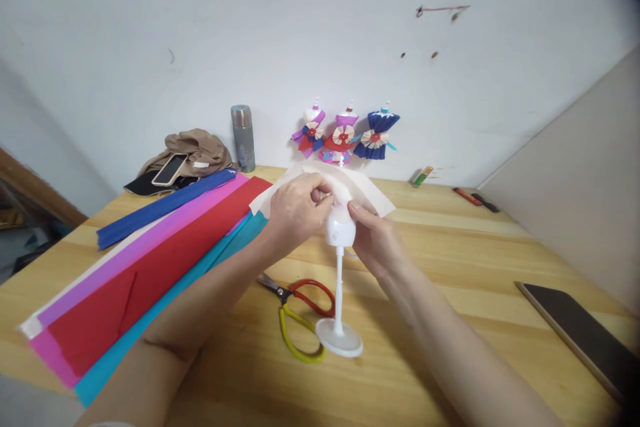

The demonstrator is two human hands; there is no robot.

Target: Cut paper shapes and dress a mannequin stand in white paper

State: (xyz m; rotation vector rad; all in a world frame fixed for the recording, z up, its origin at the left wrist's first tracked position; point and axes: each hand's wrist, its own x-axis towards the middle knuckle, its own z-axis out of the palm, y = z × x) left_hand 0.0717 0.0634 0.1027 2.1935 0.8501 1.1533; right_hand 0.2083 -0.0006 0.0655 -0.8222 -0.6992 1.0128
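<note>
A white miniature dress form [341,227] stands on a thin stem with a round base, in the middle of the table. A sheet of cream crepe paper [370,190] spreads around its upper part. My left hand [303,207] is closed in a pinch at the form's front left; what lies between the fingertips is too small to make out. On the other side, my right hand [373,230] grips the form, thumb on its front, its other fingers mostly hidden behind. Scissors [284,295] with one red and one yellow handle lie open beside the base.
Crepe paper strips in blue, purple, red [165,273] and teal lie at left. Three dressed forms [345,137] stand by the wall, near a thermos [243,139]. A phone [170,169] rests by brown cloth [200,150]. A dark tablet-like slab [575,327] and glue stick [423,176] are right.
</note>
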